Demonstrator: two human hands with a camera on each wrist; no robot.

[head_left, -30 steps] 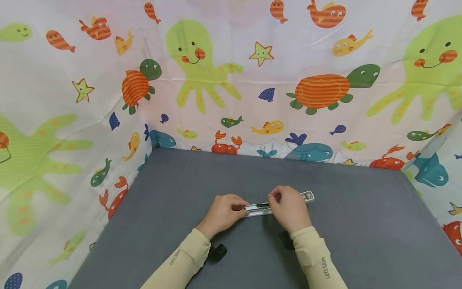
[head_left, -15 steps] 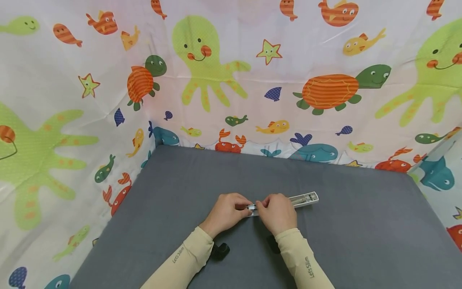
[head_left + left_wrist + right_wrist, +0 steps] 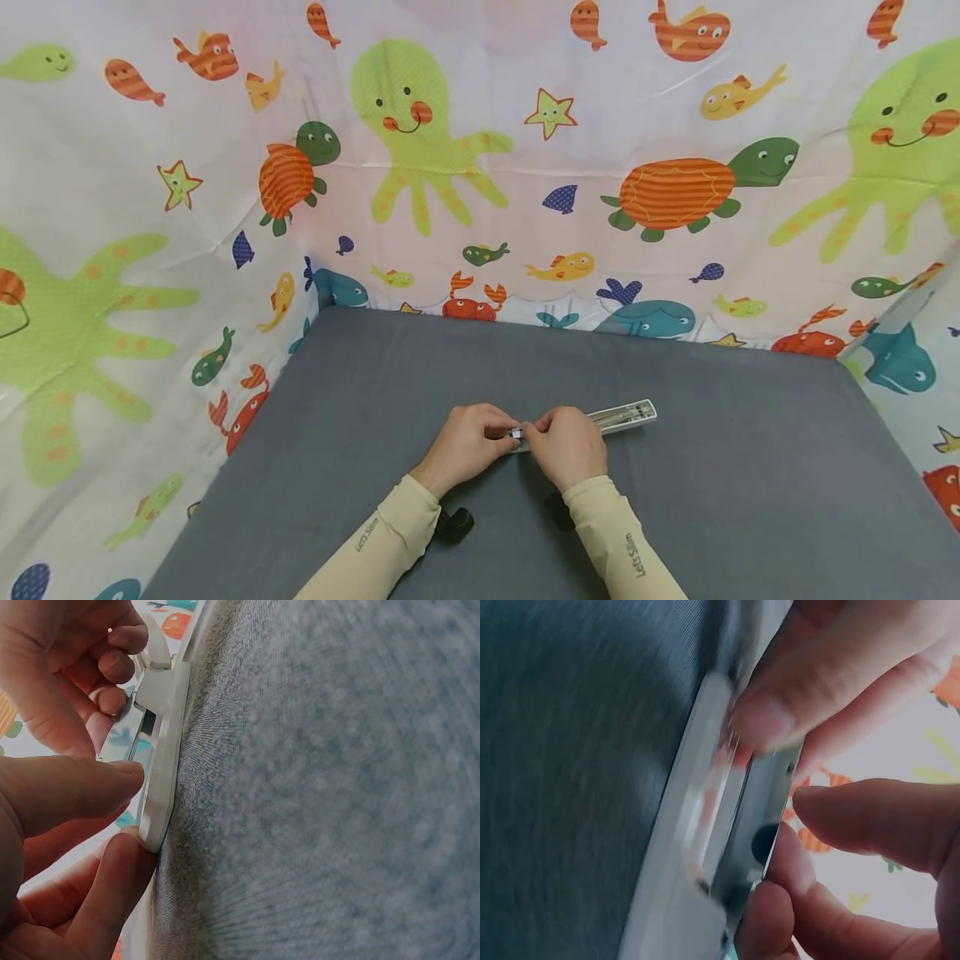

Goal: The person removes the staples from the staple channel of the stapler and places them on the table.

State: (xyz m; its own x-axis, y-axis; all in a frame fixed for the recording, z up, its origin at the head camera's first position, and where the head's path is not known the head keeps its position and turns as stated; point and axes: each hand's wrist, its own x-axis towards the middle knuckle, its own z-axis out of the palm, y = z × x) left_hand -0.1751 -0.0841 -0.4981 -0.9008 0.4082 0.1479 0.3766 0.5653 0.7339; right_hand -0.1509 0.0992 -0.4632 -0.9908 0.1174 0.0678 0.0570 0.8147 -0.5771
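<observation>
A white stapler [image 3: 628,415] lies folded open on the grey surface, slanting up to the right in the head view. My left hand [image 3: 467,446] grips its left end between thumb and fingertips; the left wrist view shows them at the rounded tip of the base [image 3: 161,787]. My right hand [image 3: 568,450] is right beside it, thumb and curled fingers pinching at the metal staple channel [image 3: 754,825], which the right wrist view shows close up. Fingers cover the middle of the stapler. Whether loose staples sit in the right fingers I cannot tell.
A grey cloth [image 3: 375,375] covers the table. A white curtain [image 3: 495,125] with sea animals hangs behind it and along both sides. Black straps [image 3: 454,525] show below the wrists.
My right hand has moved left along the stapler to beside the left hand, uncovering more of the stapler's right part. My left hand keeps its grip on the left end.
</observation>
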